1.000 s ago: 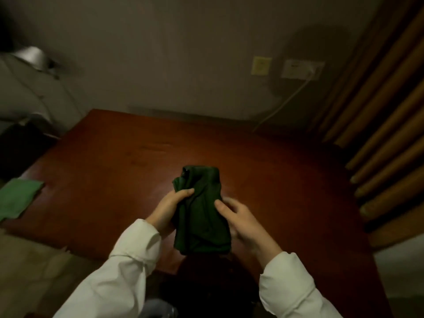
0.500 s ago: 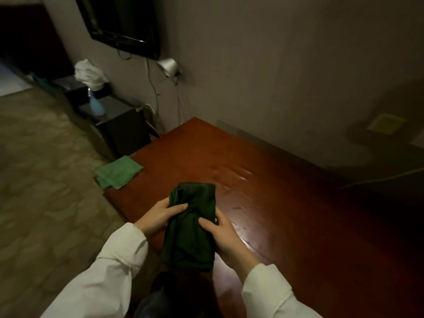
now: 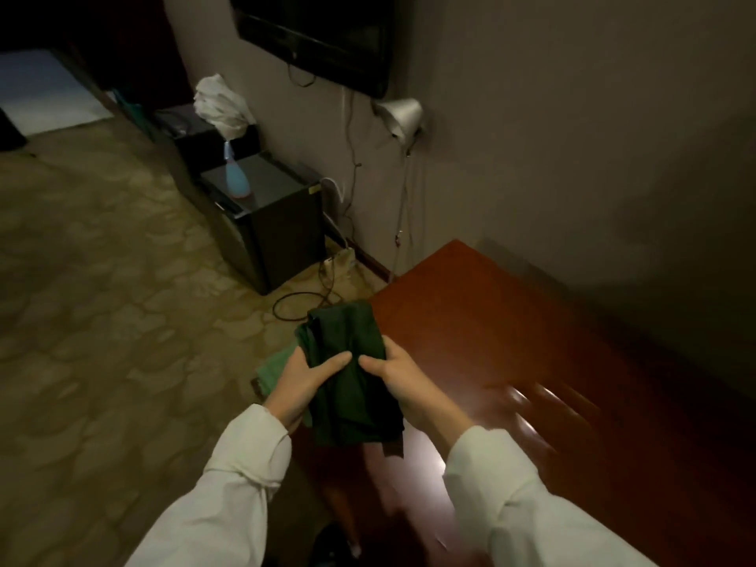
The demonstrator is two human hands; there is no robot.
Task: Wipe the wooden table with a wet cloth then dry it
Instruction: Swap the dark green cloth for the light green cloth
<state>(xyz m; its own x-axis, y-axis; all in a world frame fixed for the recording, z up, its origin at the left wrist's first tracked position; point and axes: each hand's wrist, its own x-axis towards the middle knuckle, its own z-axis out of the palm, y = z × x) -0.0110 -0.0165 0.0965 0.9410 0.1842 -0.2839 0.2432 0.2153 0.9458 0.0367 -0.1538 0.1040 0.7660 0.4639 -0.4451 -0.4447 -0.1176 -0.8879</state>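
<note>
I hold the dark green cloth (image 3: 352, 378) bunched and folded lengthwise between both hands, lifted above the near left corner of the tabletop (image 3: 511, 341). My left hand (image 3: 302, 382) grips the cloth's left side, thumb pressed across the front of the fabric. My right hand (image 3: 403, 382) grips the right side, thumb pointing in toward the left thumb, the two thumbs nearly meeting over the middle of the cloth. The lower end of the cloth hangs down between my wrists, with a small loose flap at the bottom.

A lighter green cloth (image 3: 275, 368) shows just beyond my left hand, mostly hidden by it; I cannot tell exactly how it lies on the corner. The reddish wood of the tabletop shines with blurred streaks of light to the right of my right hand. Both my sleeves (image 3: 241, 456) are white.

Farther off, on the patterned floor (image 3: 102, 280), a dark cabinet (image 3: 270, 223) stands against the wall with a pale blue spray bottle (image 3: 236, 178) on top. A lamp (image 3: 403, 114) is fixed to the wall above the table's far end.
</note>
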